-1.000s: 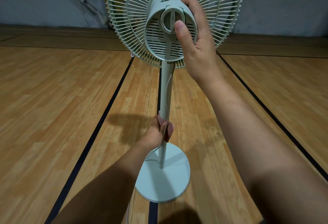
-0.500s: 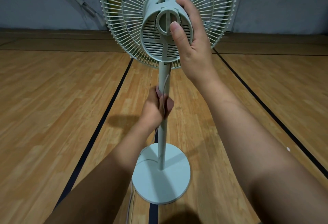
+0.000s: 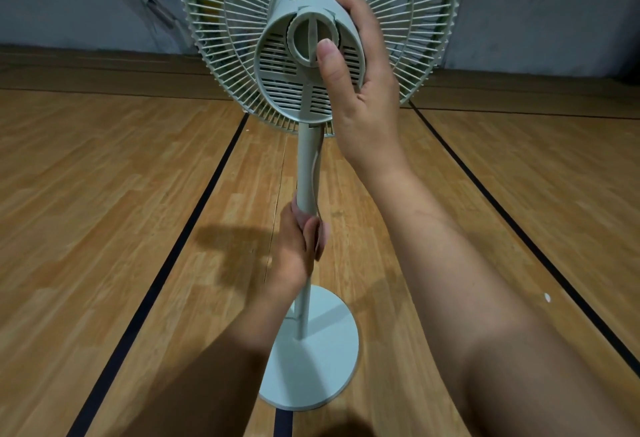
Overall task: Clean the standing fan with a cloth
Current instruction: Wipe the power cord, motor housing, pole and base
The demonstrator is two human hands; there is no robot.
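A pale green standing fan stands on the wooden floor, seen from behind. My right hand [image 3: 363, 101] holds its motor housing [image 3: 294, 90], fingers round the right side and thumb on the round knob at the back. The wire grille [image 3: 419, 21] spreads behind it. Lower down, my left hand [image 3: 294, 253] grips the pole [image 3: 308, 166] with a pinkish cloth [image 3: 322, 234] wrapped under the fingers; only its edges show. The round base [image 3: 318, 367] sits below my left forearm.
Black court lines [image 3: 194, 215] run across the wooden floor on both sides of the fan. A grey wall [image 3: 554, 4] rises behind the grille. A thin white cable runs down the pole to the base.
My left hand with the cloth slid up the pole, then back down partway. My right hand stayed on the motor housing.
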